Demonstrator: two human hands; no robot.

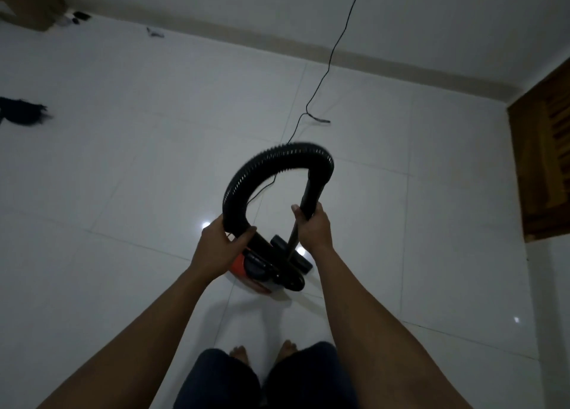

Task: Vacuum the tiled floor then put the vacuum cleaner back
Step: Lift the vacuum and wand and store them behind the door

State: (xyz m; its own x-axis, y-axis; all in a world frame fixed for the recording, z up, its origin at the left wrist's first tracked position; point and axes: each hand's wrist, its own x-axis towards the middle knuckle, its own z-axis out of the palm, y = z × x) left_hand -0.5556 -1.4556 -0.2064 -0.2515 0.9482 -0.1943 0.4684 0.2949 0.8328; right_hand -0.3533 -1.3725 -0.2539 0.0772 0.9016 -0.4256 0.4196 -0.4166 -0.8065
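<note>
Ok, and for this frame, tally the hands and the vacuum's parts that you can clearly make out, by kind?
Hands: 2 (left hand, right hand)
Black hose: 1
Rigid wand: 1
Orange vacuum body: 1
Thin power cord: 1
Total: 6

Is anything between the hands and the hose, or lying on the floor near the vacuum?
Nothing is between them: the left hand and right hand both grip the hose. Beyond the vacuum cleaner, a thin cord trails across the tiles to the wall. A dark cloth lies far left.
</note>
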